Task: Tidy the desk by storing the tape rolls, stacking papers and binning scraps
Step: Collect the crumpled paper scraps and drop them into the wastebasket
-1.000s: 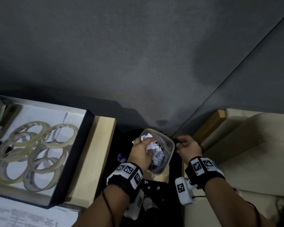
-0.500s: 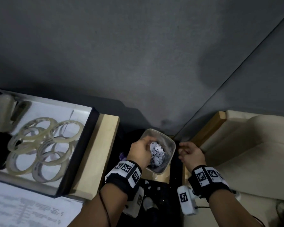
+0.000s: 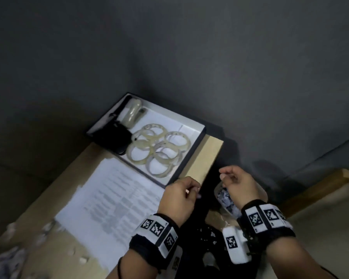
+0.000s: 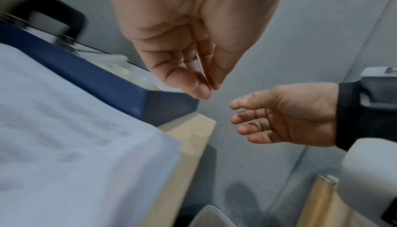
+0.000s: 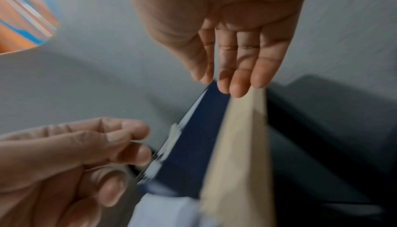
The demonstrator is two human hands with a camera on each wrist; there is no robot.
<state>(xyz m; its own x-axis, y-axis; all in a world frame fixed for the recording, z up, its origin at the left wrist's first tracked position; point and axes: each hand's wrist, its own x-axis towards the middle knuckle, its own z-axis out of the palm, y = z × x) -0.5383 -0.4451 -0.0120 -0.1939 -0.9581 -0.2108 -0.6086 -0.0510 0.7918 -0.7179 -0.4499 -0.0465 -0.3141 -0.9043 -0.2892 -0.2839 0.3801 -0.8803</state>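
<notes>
Several clear tape rolls (image 3: 159, 150) lie in a dark-walled box (image 3: 189, 158) at the back of the wooden desk (image 3: 208, 156). A stack of printed papers (image 3: 117, 198) lies in front of the box. My left hand (image 3: 193, 191) hovers over the desk's right corner with its fingers loosely curled and nothing visible in them. My right hand (image 3: 225, 177) hangs relaxed and empty above the clear bin (image 3: 218, 190), which holds paper scraps (image 3: 227, 200). In the right wrist view the right hand's fingers (image 5: 236, 77) are straight.
Loose paper scraps (image 3: 10, 256) lie on the desk at the lower left. A black pouch (image 3: 115, 137) and an upright tape roll (image 3: 132, 111) sit at the box's left end. Dark floor lies between the desk and a second wooden piece (image 3: 318, 188) on the right.
My left hand has come out of the bin and moved left over the desk corner. My right hand has moved left and hangs over the bin. The head view has swung left over the desk.
</notes>
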